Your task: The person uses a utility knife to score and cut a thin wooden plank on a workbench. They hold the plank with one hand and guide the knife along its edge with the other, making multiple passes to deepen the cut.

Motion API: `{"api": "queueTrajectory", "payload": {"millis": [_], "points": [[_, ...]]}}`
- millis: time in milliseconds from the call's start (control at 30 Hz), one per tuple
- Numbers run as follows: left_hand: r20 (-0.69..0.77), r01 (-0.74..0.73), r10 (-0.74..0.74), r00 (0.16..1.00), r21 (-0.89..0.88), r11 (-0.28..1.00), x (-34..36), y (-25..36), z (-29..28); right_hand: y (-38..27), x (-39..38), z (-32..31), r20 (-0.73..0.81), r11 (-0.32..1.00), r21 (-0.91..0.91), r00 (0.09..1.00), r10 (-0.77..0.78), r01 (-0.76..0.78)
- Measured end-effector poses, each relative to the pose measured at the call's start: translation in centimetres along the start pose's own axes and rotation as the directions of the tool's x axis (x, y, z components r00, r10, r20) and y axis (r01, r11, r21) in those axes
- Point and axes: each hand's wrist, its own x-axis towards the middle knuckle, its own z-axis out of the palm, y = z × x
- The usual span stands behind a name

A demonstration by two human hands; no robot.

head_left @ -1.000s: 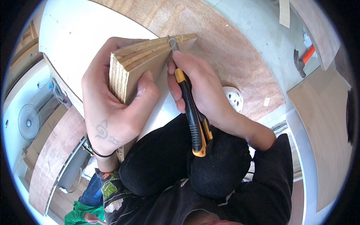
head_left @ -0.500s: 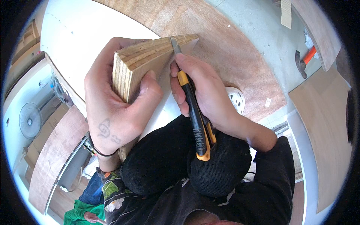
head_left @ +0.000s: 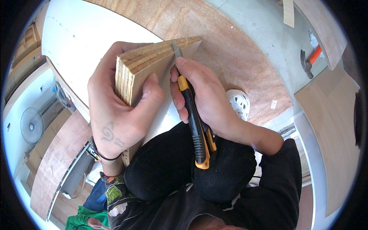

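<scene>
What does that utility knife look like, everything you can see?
The utility knife has a black, plastic-looking handle, ribbed toward the butt, with yellow-orange parts at both ends and along one side. Its slim, grey, metallic-looking blade is out, against the layered edge of a plywood piece. The right hand grips it toward the blade end. It slants, blade up and slightly left, butt in front of a black-clad knee.

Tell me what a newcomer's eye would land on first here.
Probably the black-and-yellow knife in the right grip, mid-picture, its blade at the edge of a layered board. The left grip clasps that board, left of the knife. At upper right, the orange-handled hammer stands out against the grey floor.
</scene>
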Motion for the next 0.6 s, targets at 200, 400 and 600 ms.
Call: {"api": "queueTrajectory", "payload": {"millis": [200, 400, 600], "points": [[-0.045, -0.05, 0.049, 0.998, -0.01, 0.999, 0.18, -0.04, 0.34, 0.01, 0.52, 0.32, -0.009, 0.999, -0.007, 0.999, -0.052, 0.052], [-0.048, -0.044, 0.046, 0.998, 0.043, 0.998, 0.18, 0.23, -0.01, -0.02, -0.1, 0.5, -0.019, 0.999, -0.039, 1.0, -0.006, 0.006], [-0.042, -0.036, 0.034, 0.999, -0.049, 0.998, 0.13, 0.1, 0.37, 0.14, 0.0, 0.57, -0.009, 0.999, -0.008, 0.999, -0.043, 0.043]]}}
